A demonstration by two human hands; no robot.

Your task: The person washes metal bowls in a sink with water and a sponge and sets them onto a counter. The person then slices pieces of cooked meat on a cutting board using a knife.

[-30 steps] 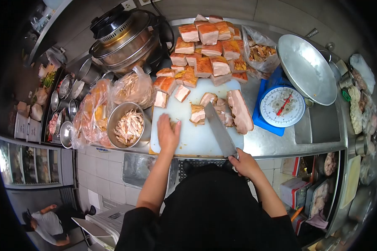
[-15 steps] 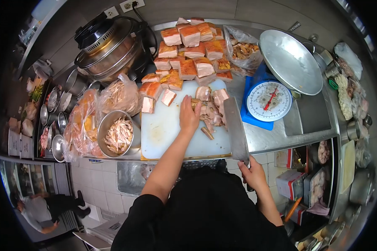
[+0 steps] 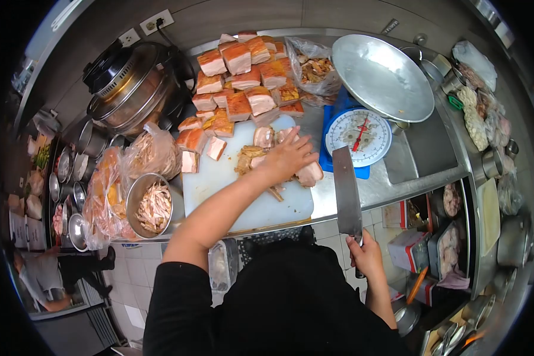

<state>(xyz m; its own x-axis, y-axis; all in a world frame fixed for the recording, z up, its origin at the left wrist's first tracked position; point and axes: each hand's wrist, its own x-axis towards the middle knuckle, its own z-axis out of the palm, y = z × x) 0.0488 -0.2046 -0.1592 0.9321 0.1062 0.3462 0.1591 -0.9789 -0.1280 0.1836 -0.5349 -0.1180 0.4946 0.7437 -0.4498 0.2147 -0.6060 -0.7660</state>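
Observation:
My left hand (image 3: 288, 157) lies palm down over cut meat at the right side of the white cutting board (image 3: 219, 196), its fingers apart; what its palm touches is hidden. A long meat slab (image 3: 310, 174) shows partly under it, with smaller pieces (image 3: 249, 159) to its left. My right hand (image 3: 366, 255) grips the handle of a wide cleaver (image 3: 346, 193), whose blade points away from me, just right of the board. Behind the board rises a pile of browned pork blocks (image 3: 238, 107).
Right of the board stands a blue scale (image 3: 358, 137) with a metal pan (image 3: 382, 77). On the left are a metal pot of meat strips (image 3: 154, 206), filled plastic bags (image 3: 110, 193) and a round cooker (image 3: 133, 89). Another person (image 3: 44, 276) is at far left.
My left hand has moved rightward across the board onto the meat. The cleaver has shifted from over the board to its right side, still in my right hand.

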